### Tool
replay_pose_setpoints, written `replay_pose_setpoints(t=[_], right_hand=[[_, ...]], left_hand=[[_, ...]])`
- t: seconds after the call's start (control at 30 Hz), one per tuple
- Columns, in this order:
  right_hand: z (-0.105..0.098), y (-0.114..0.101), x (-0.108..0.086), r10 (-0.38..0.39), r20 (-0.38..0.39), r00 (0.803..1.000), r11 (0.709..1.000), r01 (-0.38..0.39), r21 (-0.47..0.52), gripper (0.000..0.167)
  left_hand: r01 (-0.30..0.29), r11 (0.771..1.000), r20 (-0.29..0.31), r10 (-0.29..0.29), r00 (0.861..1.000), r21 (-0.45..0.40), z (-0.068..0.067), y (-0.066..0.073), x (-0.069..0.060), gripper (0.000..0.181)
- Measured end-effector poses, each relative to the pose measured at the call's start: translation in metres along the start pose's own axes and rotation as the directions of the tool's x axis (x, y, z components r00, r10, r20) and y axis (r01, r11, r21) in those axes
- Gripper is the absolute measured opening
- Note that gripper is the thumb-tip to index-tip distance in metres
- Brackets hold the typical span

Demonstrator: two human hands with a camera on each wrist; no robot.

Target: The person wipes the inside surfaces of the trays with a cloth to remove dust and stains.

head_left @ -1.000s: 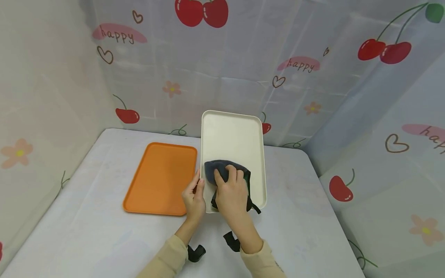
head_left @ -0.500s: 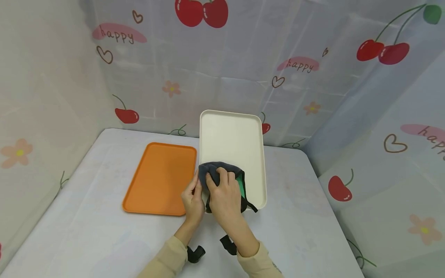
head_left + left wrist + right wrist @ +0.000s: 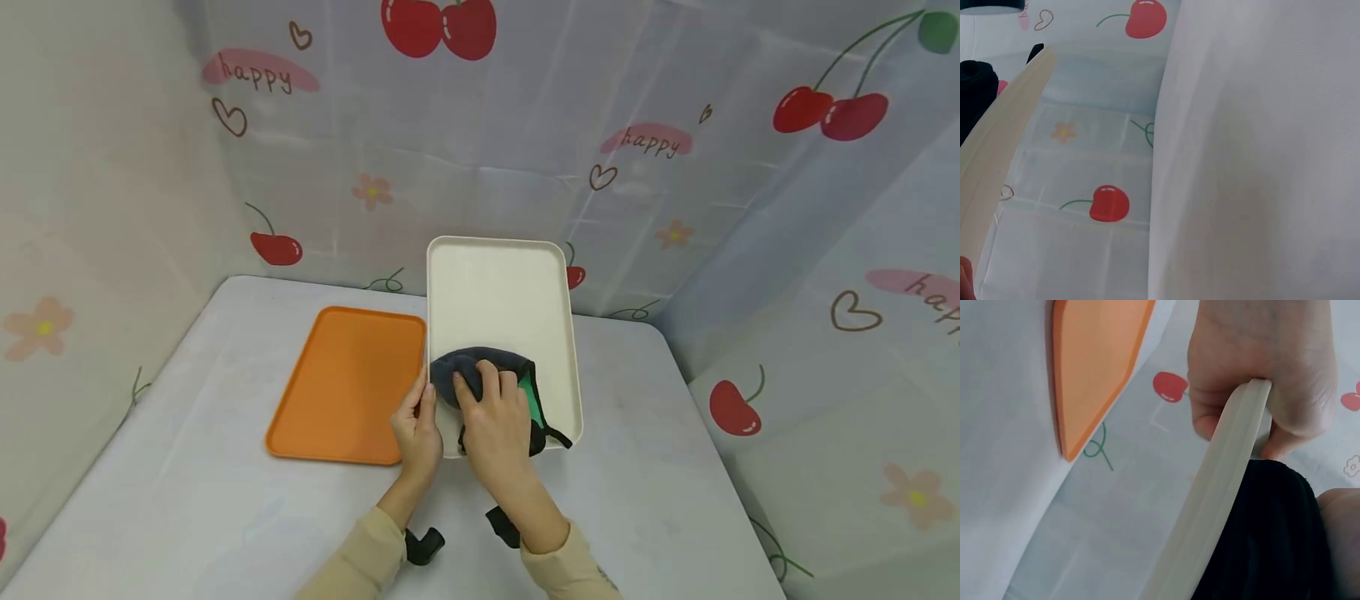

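Observation:
A cream tray (image 3: 495, 292) is held up off the table, tilted, by my left hand (image 3: 417, 429), whose fingers and thumb pinch its left edge. My right hand (image 3: 497, 425) grips a dark blue-grey cloth (image 3: 450, 371) with black edging and a green patch, pressed against the lower part of the tray face. In the right wrist view the left hand (image 3: 1263, 369) clasps the rim of the tray (image 3: 1210, 494), with the dark cloth (image 3: 1272, 531) against one face. The left wrist view shows the tray (image 3: 997, 150) edge-on and the cloth (image 3: 975, 94) beside it.
An orange tray (image 3: 348, 383) lies on the white-covered table (image 3: 195, 467), just left of the cream tray. Behind and at both sides hangs a curtain (image 3: 487, 150) printed with cherries, hearts and flowers. Black straps (image 3: 424, 547) show at the wrists.
The right hand and cloth moved a little left across the tray, then back right. The cream tray's tilt has shifted slightly. The left hand keeps its hold, nearly still.

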State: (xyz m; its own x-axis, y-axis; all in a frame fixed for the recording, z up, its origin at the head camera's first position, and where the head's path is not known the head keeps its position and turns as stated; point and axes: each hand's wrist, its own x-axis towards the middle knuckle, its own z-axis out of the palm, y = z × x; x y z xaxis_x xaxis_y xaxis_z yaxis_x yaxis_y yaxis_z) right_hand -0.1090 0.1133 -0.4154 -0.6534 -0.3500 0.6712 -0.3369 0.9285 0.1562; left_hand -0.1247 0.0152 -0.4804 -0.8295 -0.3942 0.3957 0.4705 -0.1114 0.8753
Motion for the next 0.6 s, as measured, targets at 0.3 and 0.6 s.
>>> replay_pose_setpoints(t=[0.3,0.6], right_hand=[[-0.001,0.024,-0.006,0.087,0.023,0.996,0.996,-0.086,-0.034,0.03],[-0.002,0.05,-0.012,0.167,0.043,0.985,0.985,-0.165,-0.045,0.031]], left_hand=[[-0.019,1.0,0.01,0.019,1.0,0.009,-0.002,0.001,0.003,0.036],[-0.067,0.998,-0.005,0.067,0.998,0.022,-0.002,0.001,0.005,0.035]])
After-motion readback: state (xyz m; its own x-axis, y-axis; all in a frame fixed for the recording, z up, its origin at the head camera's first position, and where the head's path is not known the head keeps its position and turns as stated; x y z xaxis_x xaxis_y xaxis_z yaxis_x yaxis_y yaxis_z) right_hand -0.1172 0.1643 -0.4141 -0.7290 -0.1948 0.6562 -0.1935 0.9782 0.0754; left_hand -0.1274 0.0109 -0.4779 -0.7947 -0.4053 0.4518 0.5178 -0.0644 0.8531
